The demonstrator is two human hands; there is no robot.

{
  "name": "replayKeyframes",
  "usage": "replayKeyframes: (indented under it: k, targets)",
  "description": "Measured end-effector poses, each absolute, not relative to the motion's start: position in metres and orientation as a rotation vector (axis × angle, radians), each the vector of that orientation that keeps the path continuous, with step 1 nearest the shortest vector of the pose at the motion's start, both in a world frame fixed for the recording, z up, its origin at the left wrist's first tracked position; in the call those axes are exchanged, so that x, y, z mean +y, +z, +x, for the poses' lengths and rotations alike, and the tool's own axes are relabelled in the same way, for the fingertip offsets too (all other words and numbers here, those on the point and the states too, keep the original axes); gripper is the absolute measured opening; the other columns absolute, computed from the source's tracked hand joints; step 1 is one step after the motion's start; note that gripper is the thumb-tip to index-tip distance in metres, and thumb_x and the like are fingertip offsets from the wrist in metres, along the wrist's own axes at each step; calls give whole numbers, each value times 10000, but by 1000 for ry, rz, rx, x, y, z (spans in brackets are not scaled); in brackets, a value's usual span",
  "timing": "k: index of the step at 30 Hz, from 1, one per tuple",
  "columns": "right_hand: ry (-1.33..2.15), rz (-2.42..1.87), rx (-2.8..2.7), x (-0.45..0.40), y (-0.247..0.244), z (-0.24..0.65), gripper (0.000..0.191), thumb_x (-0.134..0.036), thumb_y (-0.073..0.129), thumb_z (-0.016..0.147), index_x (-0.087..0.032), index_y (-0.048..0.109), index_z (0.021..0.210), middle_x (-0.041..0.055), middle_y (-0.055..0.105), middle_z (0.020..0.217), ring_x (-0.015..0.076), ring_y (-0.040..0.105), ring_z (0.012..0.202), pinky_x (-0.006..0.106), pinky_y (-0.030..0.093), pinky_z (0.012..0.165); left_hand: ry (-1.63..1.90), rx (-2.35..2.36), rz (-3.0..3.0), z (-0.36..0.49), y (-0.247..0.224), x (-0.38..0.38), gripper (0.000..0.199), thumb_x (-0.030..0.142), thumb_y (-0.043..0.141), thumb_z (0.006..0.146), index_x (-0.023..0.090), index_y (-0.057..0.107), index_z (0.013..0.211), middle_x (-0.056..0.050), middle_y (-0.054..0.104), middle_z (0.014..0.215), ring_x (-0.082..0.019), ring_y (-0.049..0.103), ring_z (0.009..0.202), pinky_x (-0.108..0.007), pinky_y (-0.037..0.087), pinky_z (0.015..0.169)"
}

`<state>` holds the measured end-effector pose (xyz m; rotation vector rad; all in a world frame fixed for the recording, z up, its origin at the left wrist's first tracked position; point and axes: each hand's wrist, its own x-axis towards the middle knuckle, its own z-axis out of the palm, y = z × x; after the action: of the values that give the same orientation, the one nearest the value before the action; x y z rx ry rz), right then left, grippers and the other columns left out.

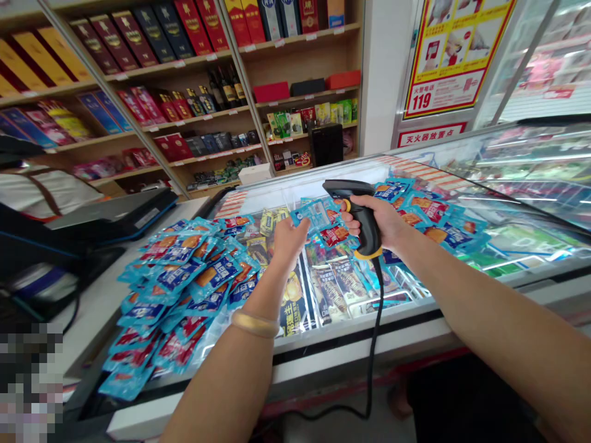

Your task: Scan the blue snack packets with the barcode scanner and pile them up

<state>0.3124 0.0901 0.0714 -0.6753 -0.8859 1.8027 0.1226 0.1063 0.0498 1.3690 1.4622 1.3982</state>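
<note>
My left hand [290,241], with a gold bangle [255,323] on its wrist, pinches a blue snack packet [313,216], its printed back turned up. My right hand [376,218] is wrapped around the handle of a black and yellow barcode scanner [367,224], whose head points left above the packet. A black cable hangs from the handle. To the left lies a big heap of blue snack packets [180,289]. A second, smaller pile of the same packets [429,212] spreads behind and right of the scanner. Both piles rest on the glass top of a chest freezer.
Ice cream packs [330,289] show through the freezer glass. On the left counter stands dark checkout equipment [111,212]. Shelves [184,64] with boxes and bottles line the back wall. A yellow and red poster [455,55] hangs at the right. The scanner cable [373,344] droops over the freezer's front edge.
</note>
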Motion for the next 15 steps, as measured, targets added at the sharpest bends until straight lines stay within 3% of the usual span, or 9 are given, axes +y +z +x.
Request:
replayKeyframes:
  k: [5,8,15]
  targets:
    - [1793,-671,-900,90,69,310,118,-269,600,837,-172,547,796,0,531,583,98,442,461,201,416,426,1519,1139,991,131,52,105,124,215,676,652,180,560,675,87,475,556,-75,529,546,-373,611,781]
    - [1822,-679,-897,89,68,307,111,-259,595,838,-166,550,798,3,531,581,97,449,456,196,404,419,1577,1107,948,133,53,104,147,199,705,630,169,564,660,90,478,537,-79,561,584,-421,609,845]
    - [1824,-733,-902,88,67,302,155,-253,553,871,-145,563,761,9,538,580,86,452,448,185,408,421,1551,1089,1011,133,48,105,182,245,733,624,142,600,692,36,624,639,-134,666,691,-470,613,852]
